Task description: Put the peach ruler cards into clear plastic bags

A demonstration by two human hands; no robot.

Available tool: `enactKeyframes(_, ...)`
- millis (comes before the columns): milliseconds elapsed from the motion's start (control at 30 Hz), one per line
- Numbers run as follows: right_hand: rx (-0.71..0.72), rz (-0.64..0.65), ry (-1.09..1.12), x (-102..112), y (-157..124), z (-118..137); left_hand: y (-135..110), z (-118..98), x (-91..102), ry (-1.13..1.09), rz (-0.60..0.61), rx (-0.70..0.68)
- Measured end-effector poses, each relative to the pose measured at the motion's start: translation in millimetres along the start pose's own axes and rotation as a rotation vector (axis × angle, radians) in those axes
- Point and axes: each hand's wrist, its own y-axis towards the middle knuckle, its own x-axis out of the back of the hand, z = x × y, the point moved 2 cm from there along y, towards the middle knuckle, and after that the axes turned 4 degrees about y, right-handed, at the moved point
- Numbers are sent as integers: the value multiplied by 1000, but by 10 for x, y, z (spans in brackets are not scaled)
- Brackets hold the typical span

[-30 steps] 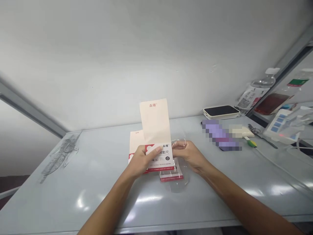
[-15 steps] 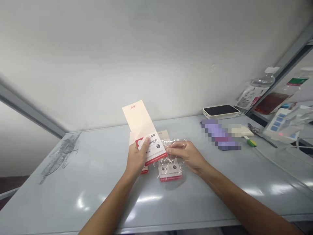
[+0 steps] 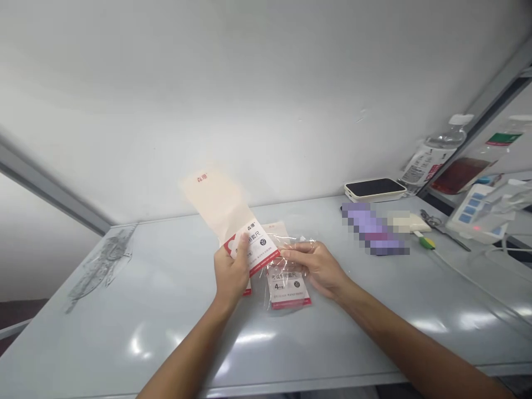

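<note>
Desk (image 3: 124, 310) of pale grey fills the lower view. Above its middle a long cream packaging card (image 3: 226, 219) is held off the surface, tilted toward the far left corner. The left hand (image 3: 230, 271) has its fingers clamped on the card's red-and-white printed lower end, thumb on the front. Just to the right, the right hand (image 3: 318, 266) pinches the top edge of a clear plastic sleeve (image 3: 301, 246) lying on the desk, with a smaller printed card (image 3: 288, 288) inside.
</note>
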Motion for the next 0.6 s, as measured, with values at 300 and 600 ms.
enactKeyframes(300,-12,-42,70,12,3,-8,-18,-27,20,-4,-119,-44)
enactKeyframes(600,20,18,77,0,9,-12,-10,-39,2,-35,-44,-7)
